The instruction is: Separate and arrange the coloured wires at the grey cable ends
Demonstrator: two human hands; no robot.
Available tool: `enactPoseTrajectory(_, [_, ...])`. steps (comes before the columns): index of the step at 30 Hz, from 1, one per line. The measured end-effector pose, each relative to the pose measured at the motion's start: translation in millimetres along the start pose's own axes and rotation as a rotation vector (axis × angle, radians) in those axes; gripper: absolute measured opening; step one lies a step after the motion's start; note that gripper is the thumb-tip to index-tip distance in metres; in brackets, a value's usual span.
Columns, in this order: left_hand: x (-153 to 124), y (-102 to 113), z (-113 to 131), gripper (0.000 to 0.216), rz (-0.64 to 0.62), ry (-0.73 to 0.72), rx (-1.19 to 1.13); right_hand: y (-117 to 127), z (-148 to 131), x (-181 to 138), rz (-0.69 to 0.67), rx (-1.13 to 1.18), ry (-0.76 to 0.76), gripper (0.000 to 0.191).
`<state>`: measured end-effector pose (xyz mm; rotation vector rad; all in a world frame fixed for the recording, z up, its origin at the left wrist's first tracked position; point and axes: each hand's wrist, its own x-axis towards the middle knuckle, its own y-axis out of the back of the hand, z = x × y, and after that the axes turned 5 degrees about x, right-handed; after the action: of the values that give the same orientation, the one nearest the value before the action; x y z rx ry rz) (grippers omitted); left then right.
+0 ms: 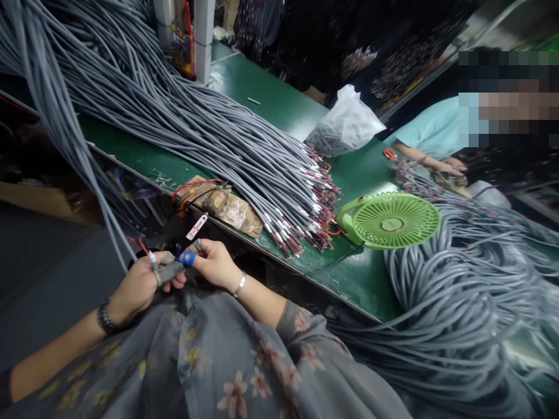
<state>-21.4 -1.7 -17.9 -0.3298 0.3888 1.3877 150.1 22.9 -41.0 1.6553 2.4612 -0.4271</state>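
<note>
My left hand (138,286) is closed on a grey cable (114,230), its white-sleeved end (152,260) and thin coloured wires poking out above the fingers. Wrappings cover several of my fingertips. My right hand (216,266) is pinched closed just beside the left, a blue band (187,258) around its thumb. Small dark wire ends show between the two hands, but what the right fingers grip is hidden. Beyond them, a thick bundle of grey cables (209,122) lies across the green table (271,110), with white sleeves and stripped coloured wires at its near end.
A taped brown block (227,206) lies at the table edge, near a white tag (196,227). To the right stand a green fan (392,224) and a white plastic bag (347,125). Coiled grey cables (449,291) fill the right side. Another person's hands (449,167) work across the table.
</note>
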Motion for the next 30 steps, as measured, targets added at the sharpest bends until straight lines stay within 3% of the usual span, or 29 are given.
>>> enactPoseTrajectory(3, [0, -5, 1, 0.034, 0.12, 0.015, -0.124, -3, 1, 1, 0.021, 0.127, -0.038, 0.057])
enactPoseTrajectory(11, [-1, -8, 3, 0.032, 0.177, 0.043, -0.206, -4, 7, -1, 0.035, 0.232, 0.004, 0.059])
enactPoseTrajectory(19, [-2, -9, 3, 0.025, 0.13, 0.043, -0.127, 3, 6, 3, -0.039, 0.216, -0.05, 0.053])
enactPoseTrajectory(30, [-2, -10, -1, 0.019, 0.059, 0.019, 0.014, -10, 10, 5, 0.074, 0.271, 0.007, 0.052])
